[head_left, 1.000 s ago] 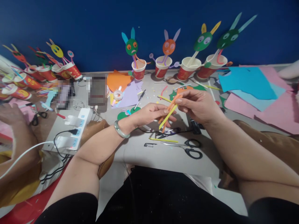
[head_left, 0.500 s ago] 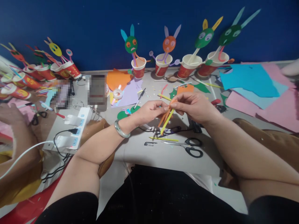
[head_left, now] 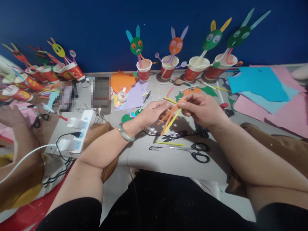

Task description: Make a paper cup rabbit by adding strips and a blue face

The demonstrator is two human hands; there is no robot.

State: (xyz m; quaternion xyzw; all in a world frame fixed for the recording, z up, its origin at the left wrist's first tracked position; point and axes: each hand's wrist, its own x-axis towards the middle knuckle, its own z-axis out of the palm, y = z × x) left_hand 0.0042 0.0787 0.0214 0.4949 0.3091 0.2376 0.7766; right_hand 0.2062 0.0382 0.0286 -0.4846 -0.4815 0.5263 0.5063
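Between my hands is a small bundle of thin orange and yellow strips (head_left: 170, 116), fanned out toward me; their material is hard to tell. My right hand (head_left: 202, 109) pinches the bundle's upper end between thumb and fingers. My left hand (head_left: 155, 112), with a bangle at the wrist, has its fingers around the strips from the left, the fingertips partly behind them. Below lie a loose yellow strip (head_left: 169, 143), purple-handled scissors (head_left: 176, 136), a pen cap (head_left: 155, 148) and black-handled scissors (head_left: 200, 152). An orange paper piece (head_left: 192, 91) is just behind my right hand.
Several paper cups (head_left: 144, 75) with paper-faced figures line the blue wall. Coloured sheets (head_left: 260, 85) lie right; a tape roll (head_left: 122, 96) and pen (head_left: 145, 101) lie left of centre. A power strip (head_left: 84, 128) with cables stands left, near another person's arm (head_left: 19, 141).
The strips have spread apart and swung left at their lower ends. My left hand has shifted slightly up and left along them, while my right hand keeps its pinch.
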